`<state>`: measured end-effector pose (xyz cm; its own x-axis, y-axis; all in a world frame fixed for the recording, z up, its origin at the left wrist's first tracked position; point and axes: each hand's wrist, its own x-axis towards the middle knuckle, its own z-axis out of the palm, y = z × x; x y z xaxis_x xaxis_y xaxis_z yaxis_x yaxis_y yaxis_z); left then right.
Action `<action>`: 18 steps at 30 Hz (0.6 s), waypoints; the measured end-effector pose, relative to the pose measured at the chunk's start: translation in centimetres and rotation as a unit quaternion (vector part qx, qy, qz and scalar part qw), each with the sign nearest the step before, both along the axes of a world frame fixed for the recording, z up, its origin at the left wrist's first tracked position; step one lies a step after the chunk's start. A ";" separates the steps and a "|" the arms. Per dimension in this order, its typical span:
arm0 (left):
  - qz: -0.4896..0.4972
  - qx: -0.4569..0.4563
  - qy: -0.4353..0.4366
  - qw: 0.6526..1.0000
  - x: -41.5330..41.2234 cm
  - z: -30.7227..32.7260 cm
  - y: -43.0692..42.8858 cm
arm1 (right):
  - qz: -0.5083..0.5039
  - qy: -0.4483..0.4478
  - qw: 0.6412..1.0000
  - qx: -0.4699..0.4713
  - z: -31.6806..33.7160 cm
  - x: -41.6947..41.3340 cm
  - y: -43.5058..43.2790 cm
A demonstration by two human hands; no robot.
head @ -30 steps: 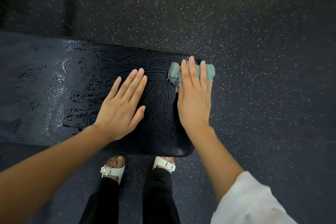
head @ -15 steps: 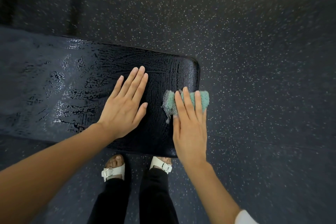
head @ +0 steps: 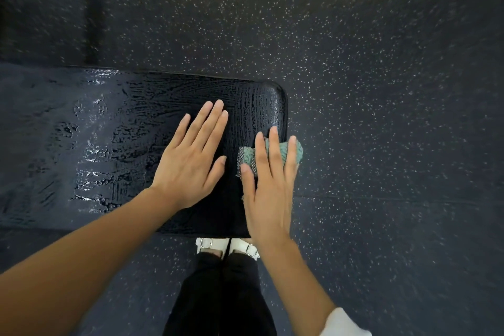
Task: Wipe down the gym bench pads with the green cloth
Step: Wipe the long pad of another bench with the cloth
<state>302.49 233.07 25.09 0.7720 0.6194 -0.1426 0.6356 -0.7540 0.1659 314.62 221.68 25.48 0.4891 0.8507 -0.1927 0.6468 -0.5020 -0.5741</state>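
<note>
Bench pad (head: 131, 123) fills the left and middle of the view, a long dark cushion with a rounded corner at its far right end, and its surface gleams with wet streaks and beaded patches. Beyond it and all around lies the dark floor (head: 381, 90), flecked with pale specks. Both bare forearms reach in from the bottom of the view. Black trousers (head: 221, 294) show straight down between them, close against the pad's near edge.

Now the left hand (head: 191, 161): flat on the pad, palm down, fingers straight and together, thumb out to the side, holding nothing. Just beside it, the right hand (head: 268, 194) lies at the pad's right end, fingers straight and slightly spread, pressing down on the green cloth (head: 246, 155). No curl in those fingers, just a flat push, with the thumb lying along the cloth's left side.

And the cloth itself is bunched under those fingertips, right on the pad's right edge, about halfway along it. Its left part lies on the wet pad and its right part pokes out past the edge above the floor. A white sleeve (head: 343, 322) shows at the bottom right. Two white sandals (head: 210, 244) with metal buckles peek out just below the pad's near edge.
</note>
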 end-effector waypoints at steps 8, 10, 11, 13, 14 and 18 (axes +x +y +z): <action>-0.007 -0.007 -0.005 1.000 0.1 -0.2 0.2 | -0.040 0.023 0.998 0.050 -1.0 4.1 5.8; -0.002 -0.007 -0.006 1.000 0.2 -0.2 0.2 | -0.040 0.036 0.997 0.055 -0.8 4.0 5.4; 0.004 -0.007 -0.004 1.000 0.0 -0.1 0.1 | -0.031 0.046 0.997 0.059 -0.7 3.7 4.9; 0.011 -0.009 0.000 1.000 -0.1 0.0 -0.1 | -0.022 0.072 0.995 0.066 -0.7 3.3 3.2; 0.006 -0.011 0.001 1.000 0.0 0.1 -0.1 | -0.027 0.085 0.993 0.071 -0.7 3.2 2.2; -0.034 -0.021 0.003 0.999 1.1 0.3 0.2 | -0.053 0.150 0.984 0.080 -0.8 1.2 -2.1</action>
<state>303.55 233.25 25.42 0.8114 0.5584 -0.1729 0.5839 -0.7882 0.1947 315.82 219.60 24.73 0.5180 0.8292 -0.2098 0.3846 -0.4449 -0.8088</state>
